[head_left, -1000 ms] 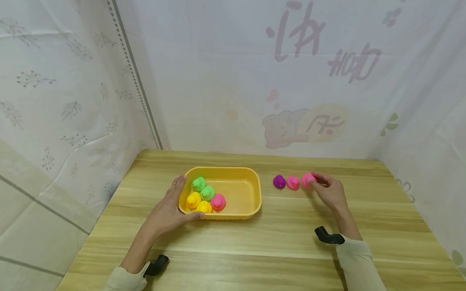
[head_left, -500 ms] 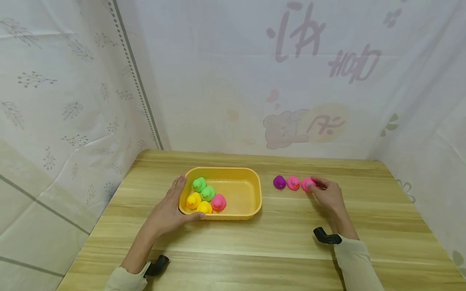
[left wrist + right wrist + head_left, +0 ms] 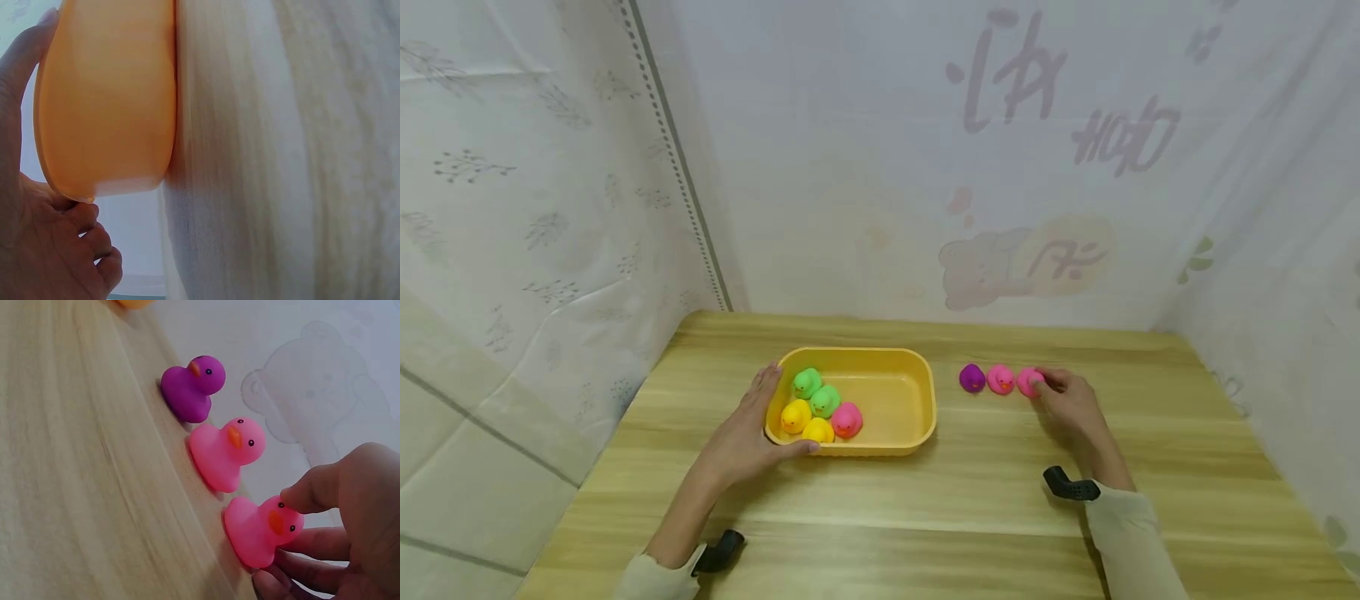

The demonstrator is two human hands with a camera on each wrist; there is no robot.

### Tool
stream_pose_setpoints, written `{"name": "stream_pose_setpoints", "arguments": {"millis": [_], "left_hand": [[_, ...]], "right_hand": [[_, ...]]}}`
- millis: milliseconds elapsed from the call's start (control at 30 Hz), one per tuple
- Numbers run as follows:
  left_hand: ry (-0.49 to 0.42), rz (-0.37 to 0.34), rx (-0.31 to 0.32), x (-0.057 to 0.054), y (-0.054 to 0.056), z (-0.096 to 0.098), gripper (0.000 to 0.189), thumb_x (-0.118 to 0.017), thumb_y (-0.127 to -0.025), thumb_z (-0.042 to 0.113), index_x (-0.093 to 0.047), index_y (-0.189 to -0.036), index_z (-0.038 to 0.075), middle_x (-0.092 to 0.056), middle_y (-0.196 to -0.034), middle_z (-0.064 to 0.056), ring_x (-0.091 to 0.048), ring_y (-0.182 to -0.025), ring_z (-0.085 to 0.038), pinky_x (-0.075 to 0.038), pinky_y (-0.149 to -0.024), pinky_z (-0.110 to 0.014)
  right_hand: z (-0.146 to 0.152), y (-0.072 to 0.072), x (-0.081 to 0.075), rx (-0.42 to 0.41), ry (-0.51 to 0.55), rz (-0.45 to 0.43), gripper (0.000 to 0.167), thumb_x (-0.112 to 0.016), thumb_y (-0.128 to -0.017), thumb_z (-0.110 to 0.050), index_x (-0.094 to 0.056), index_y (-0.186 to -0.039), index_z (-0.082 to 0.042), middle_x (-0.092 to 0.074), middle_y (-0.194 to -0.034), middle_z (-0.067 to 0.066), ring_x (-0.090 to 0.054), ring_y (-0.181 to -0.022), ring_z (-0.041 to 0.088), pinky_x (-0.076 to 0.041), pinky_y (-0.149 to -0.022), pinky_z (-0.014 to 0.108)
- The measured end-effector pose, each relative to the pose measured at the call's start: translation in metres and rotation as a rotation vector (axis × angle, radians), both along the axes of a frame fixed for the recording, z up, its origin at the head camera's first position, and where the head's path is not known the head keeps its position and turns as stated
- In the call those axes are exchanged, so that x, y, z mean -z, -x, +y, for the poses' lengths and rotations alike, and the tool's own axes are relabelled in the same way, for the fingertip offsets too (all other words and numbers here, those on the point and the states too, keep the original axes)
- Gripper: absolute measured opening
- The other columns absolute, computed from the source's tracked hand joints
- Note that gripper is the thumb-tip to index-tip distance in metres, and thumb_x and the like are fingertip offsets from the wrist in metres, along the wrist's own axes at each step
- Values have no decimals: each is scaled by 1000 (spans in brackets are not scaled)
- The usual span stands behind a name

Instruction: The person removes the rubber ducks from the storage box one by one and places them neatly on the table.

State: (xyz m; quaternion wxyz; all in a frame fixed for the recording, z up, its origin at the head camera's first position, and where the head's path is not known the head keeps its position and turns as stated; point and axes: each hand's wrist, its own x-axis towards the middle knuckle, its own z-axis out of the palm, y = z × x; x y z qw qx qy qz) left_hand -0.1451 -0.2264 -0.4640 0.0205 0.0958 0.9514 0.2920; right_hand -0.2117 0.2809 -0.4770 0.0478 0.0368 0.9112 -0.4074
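A yellow plastic tray [image 3: 891,450] stands on the table, with green, yellow and pink rubber ducks inside its left half. My left hand [image 3: 741,437] grips the tray's near left corner, thumb along the front rim and fingers at the left end. In the left wrist view, the fingers curl beside the tray's wall [image 3: 109,106]. On the right, a purple duck [image 3: 972,378], a pink duck [image 3: 1000,379] and another pink duck [image 3: 253,534] stand in a row. My right hand [image 3: 1070,402] pinches this last duck at the row's right end; its base is on or just above the tabletop.
The wooden table [image 3: 887,533] runs back to a printed cloth [image 3: 850,167] hung behind it, with more cloth at both sides. A black wrist-worn device [image 3: 1071,485] sits at the right cuff, and another black device [image 3: 718,552] at the left.
My right hand has moved the end pink duck slightly down and toward the middle pink duck, so the three now line up more closely. My left hand and the tray stay put.
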Motion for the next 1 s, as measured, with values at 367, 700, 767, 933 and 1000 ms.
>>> {"name": "stream_pose_setpoints", "arguments": {"millis": [367,700,767,933,1000], "left_hand": [[-10,-24,-6,1,-2,-4,134,-74,-72,80,0,-167,20,-2,-175,-5,-13,-160,-41,-23,-120,-71],[-1,-32,7,-3,4,-4,135,-75,-72,78,1,-167,19,-2,-175,-6,-11,-160,-40,-23,-121,-70],[-5,-34,5,-2,4,-2,135,-75,-72,79,1,-167,20,-2,-175,-5,-11,-160,-39,-22,-121,-70],[-9,-35,2,-3,4,-1,136,-75,-71,79,1,-167,20,-2,-175,-3,-8,-161,-34,-21,-123,-69],[-6,-32,0,-3,4,-2,136,-75,-71,79,0,-167,19,-3,-175,-3,-8,-161,-34,-21,-123,-68]], "right_hand": [[3,1,-10,-81,-43,-7,74,-49,-105,-54,-38,-157,-2,-44,-156,28,-45,-141,47,-43,-112,62],[-6,-6,-33,-64,-15,40,80,-52,-102,-58,-31,-162,-10,-34,-162,27,-39,-145,50,-41,-114,63],[-11,-7,-38,-65,-3,61,79,-54,-102,-57,-32,-162,-11,-35,-162,26,-38,-146,48,-40,-116,61],[-25,-9,-47,-84,23,114,75,-58,-102,-50,-35,-160,-9,-37,-162,22,-37,-148,45,-39,-118,59],[-31,-10,-48,-99,33,132,74,-59,-102,-47,-36,-159,-7,-37,-162,22,-37,-148,45,-39,-118,59]]}}
